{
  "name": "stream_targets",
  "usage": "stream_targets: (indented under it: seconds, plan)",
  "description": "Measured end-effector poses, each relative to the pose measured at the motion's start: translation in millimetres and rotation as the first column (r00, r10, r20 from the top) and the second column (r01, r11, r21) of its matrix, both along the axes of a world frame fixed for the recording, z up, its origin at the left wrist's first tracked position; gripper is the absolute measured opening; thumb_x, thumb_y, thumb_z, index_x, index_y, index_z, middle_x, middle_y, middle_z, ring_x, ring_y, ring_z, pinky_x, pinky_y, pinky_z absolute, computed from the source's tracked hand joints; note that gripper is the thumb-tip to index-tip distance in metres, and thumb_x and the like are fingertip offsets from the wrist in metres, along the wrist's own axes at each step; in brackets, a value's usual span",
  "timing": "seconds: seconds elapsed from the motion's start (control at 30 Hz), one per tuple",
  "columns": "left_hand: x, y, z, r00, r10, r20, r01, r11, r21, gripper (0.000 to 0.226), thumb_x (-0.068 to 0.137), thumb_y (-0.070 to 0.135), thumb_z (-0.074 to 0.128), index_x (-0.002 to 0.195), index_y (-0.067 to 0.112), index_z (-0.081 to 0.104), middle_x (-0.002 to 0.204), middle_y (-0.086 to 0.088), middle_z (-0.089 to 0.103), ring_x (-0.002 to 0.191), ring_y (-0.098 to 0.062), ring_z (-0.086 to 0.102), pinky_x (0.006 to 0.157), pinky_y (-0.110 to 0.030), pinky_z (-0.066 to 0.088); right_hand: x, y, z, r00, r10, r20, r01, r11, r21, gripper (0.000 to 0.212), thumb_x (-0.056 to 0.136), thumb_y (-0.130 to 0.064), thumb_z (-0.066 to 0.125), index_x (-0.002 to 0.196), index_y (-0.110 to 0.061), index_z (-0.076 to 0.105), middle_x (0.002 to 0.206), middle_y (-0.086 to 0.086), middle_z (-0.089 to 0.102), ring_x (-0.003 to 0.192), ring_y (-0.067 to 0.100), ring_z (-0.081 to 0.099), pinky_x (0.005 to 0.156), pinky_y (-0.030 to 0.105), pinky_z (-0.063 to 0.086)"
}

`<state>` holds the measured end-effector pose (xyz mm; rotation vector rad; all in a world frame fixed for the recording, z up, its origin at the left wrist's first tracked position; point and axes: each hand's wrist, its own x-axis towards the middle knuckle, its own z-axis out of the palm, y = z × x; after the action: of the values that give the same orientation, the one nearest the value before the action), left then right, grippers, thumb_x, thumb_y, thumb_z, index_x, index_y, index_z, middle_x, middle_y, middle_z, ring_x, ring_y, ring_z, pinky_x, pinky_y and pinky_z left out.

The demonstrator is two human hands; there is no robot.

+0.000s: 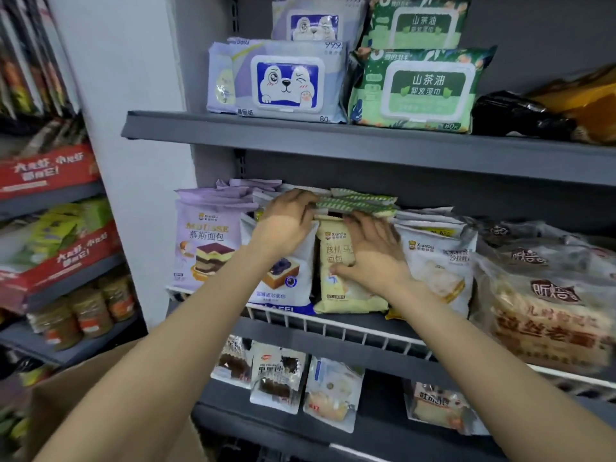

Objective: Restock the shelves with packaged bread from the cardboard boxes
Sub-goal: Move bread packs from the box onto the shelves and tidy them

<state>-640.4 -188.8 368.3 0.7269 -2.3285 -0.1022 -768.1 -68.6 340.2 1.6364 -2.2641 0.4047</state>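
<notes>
On the middle shelf [333, 323] stand rows of bread packs. My left hand [283, 221] rests on top of the row, fingers curled over the green striped top edges of packs [363, 203]. My right hand [370, 248] lies flat against the front of a yellow bread pack [336, 295], thumb on its face, fingers spread. To the left stand a blue-and-white bread pack [283, 285] and a purple mousse bread pack [206, 245]. A cardboard box [83, 388] shows at bottom left, partly hidden by my left forearm.
Wet-wipe packs [283, 81] fill the upper shelf. White bread packs [436, 261] and large toast loaves [546, 311] sit to the right. The lower shelf holds small cake packs [276, 375]. A neighbouring shelf unit with red boxes [46, 171] stands at left.
</notes>
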Motion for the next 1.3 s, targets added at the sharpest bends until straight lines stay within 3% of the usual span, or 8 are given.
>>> stream_targets:
  seconds: [0.13, 0.27, 0.4, 0.63, 0.8, 0.87, 1.0, 1.3]
  plan:
    - [40, 9, -15, 0.997, 0.082, 0.014, -0.082, 0.996, -0.034, 0.055, 0.083, 0.010, 0.052, 0.138, 0.012, 0.043, 0.142, -0.011, 0.043, 0.133, -0.028, 0.036, 0.110, -0.037, 0.027, 26, 5, -2, 0.991, 0.134, -0.009, -0.134, 0.985, -0.111, 0.075, 0.087, -0.034, 0.058, 0.148, -0.016, 0.019, 0.156, 0.005, 0.015, 0.144, 0.023, 0.011, 0.118, 0.030, 0.007]
    - [75, 0, -34, 0.941, 0.107, 0.320, -0.082, 0.993, -0.090, 0.109, 0.068, 0.058, 0.056, 0.151, 0.016, 0.000, 0.160, -0.008, 0.001, 0.148, -0.024, -0.002, 0.119, -0.039, 0.000, 50, -1, -1, 0.978, 0.184, -0.099, -0.193, 0.977, -0.090, 0.087, 0.083, -0.045, 0.063, 0.149, -0.012, 0.017, 0.157, 0.009, 0.016, 0.145, 0.023, 0.010, 0.118, 0.029, 0.005]
    - [85, -16, -43, 0.802, 0.239, 0.548, -0.123, 0.963, -0.241, 0.131, 0.063, 0.060, 0.074, 0.149, 0.018, -0.015, 0.158, -0.008, -0.015, 0.146, -0.026, -0.015, 0.117, -0.044, -0.009, 69, -23, -6, 0.978, 0.117, -0.173, -0.113, 0.993, 0.034, 0.116, 0.069, -0.061, 0.070, 0.150, -0.008, 0.005, 0.159, 0.012, 0.003, 0.147, 0.026, 0.000, 0.118, 0.035, -0.006]
    - [71, -41, -45, 0.820, 0.241, 0.520, -0.113, 0.958, -0.265, 0.131, 0.059, 0.062, 0.076, 0.149, 0.029, -0.015, 0.159, -0.005, -0.013, 0.147, -0.023, -0.010, 0.113, -0.061, -0.004, 69, -54, -17, 0.966, -0.092, -0.242, 0.108, 0.993, 0.053, 0.122, 0.066, -0.058, 0.073, 0.149, 0.000, 0.005, 0.155, 0.019, 0.011, 0.146, 0.030, 0.005, 0.115, 0.043, -0.011]
    - [66, -58, -54, 0.880, 0.162, 0.446, -0.033, 0.959, -0.283, 0.127, 0.059, 0.066, 0.072, 0.149, 0.031, -0.011, 0.160, -0.003, -0.009, 0.147, -0.020, -0.010, 0.111, -0.061, -0.012, 65, -68, -26, 0.915, -0.266, -0.304, 0.283, 0.959, 0.011, 0.127, 0.023, -0.062, 0.085, 0.127, 0.004, 0.054, 0.125, 0.022, 0.058, 0.122, 0.033, 0.053, 0.111, 0.046, 0.030]
    - [71, -64, -58, 0.908, 0.097, 0.407, 0.033, 0.953, -0.301, 0.125, 0.058, 0.070, 0.070, 0.150, 0.028, -0.004, 0.160, -0.004, -0.003, 0.148, -0.021, -0.006, 0.111, -0.055, -0.016, 68, -69, -26, 0.907, -0.283, -0.311, 0.311, 0.949, 0.043, 0.123, 0.035, -0.057, 0.085, 0.133, 0.007, 0.046, 0.134, 0.025, 0.050, 0.130, 0.035, 0.045, 0.114, 0.046, 0.020]
    - [91, -77, -55, 0.936, 0.040, 0.349, 0.063, 0.958, -0.280, 0.132, 0.051, 0.070, 0.074, 0.151, 0.017, 0.006, 0.159, -0.012, 0.009, 0.147, -0.029, 0.006, 0.118, -0.044, 0.000, 73, -72, -27, 0.955, -0.105, -0.279, 0.136, 0.986, 0.095, 0.116, 0.074, -0.043, 0.072, 0.149, -0.002, -0.006, 0.157, 0.020, -0.006, 0.146, 0.032, -0.010, 0.108, 0.041, -0.020]
    - [107, -89, -56, 0.919, 0.140, 0.367, 0.025, 0.911, -0.411, 0.145, 0.031, 0.062, 0.086, 0.147, 0.002, 0.024, 0.143, -0.023, 0.040, 0.131, -0.042, 0.041, 0.108, -0.053, 0.030, 82, -80, -26, 0.973, -0.097, -0.210, 0.133, 0.977, 0.166, 0.129, 0.069, -0.062, 0.069, 0.147, -0.009, -0.019, 0.157, 0.013, -0.016, 0.146, 0.026, -0.016, 0.107, 0.048, -0.021]
